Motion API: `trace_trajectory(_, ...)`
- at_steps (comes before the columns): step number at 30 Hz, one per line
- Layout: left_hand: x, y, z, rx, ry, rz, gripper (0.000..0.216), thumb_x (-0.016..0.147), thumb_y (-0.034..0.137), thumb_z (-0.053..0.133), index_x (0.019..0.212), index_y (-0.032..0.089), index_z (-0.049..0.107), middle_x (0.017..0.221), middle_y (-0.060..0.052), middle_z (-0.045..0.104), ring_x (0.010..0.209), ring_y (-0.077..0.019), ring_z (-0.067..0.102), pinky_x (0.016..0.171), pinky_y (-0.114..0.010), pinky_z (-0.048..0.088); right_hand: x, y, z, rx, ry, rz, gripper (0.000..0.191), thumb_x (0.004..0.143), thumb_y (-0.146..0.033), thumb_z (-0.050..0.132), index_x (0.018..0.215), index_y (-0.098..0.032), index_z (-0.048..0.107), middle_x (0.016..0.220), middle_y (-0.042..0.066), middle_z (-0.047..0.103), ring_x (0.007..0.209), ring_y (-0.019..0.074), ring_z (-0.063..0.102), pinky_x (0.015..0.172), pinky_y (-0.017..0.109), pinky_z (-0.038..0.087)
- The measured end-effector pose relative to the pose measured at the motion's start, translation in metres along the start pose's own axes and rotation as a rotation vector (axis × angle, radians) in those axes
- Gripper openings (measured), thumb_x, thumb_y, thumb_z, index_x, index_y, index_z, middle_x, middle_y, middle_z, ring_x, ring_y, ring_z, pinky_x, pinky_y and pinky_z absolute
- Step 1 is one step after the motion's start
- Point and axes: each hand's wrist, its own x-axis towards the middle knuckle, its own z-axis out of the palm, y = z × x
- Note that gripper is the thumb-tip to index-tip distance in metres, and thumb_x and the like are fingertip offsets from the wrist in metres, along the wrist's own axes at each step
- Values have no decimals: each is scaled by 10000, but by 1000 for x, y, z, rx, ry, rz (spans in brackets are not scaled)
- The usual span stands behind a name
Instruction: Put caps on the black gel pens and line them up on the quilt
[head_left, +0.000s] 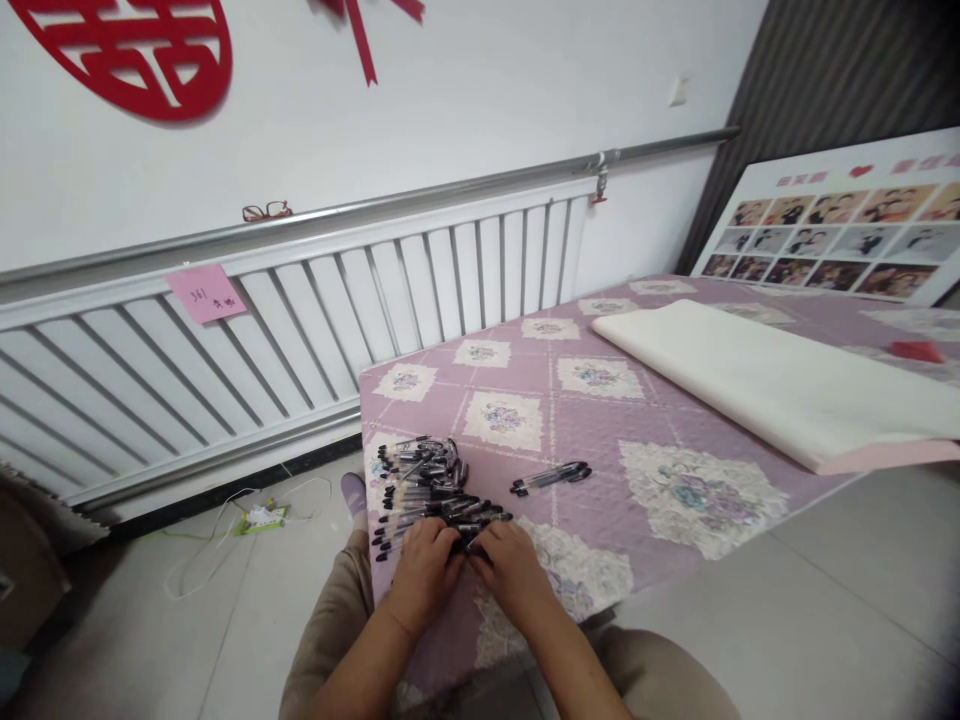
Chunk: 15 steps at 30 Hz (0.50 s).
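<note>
A heap of several clear pens with black caps lies at the near left corner of a bed covered by a purple floral quilt. My left hand and my right hand rest side by side at the near edge of that heap, knuckles up and fingers curled onto the pens. Both seem to pinch pens at the heap's edge, though the fingertips are partly hidden. A small separate bunch of pens lies on the quilt to the right of the heap, beyond my right hand.
A folded cream sheet lies across the bed's right side, with a small red item past it. A photo board leans at the back right. A white slatted radiator cover lines the wall. Cord and litter lie on the floor.
</note>
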Motion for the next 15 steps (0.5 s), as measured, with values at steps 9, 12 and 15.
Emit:
trace_trajectory(9,15,-12,2,71,15,66,172,783,204,598,955,207,593,939,-44,563,906,-220,505,805,-371,405,9,7,-3,117,28,-29,72,790,-135,592,787,-206,606,868,29,603,867,195,532,772,318,404)
trace_trajectory(12,14,-10,2,84,47,54,201,776,252,625,972,219,596,950,-44,572,911,-224,513,807,-377,404,9,13,-3,138,92,1,80,827,-173,556,760,-203,589,811,27,602,821,194,539,734,310,417)
trace_trajectory(15,9,-8,0,89,71,41,246,756,270,654,990,221,595,979,-49,581,938,-237,517,827,-395,404,9,24,-5,114,193,79,111,861,-209,503,788,-197,586,793,40,596,795,199,551,722,319,437)
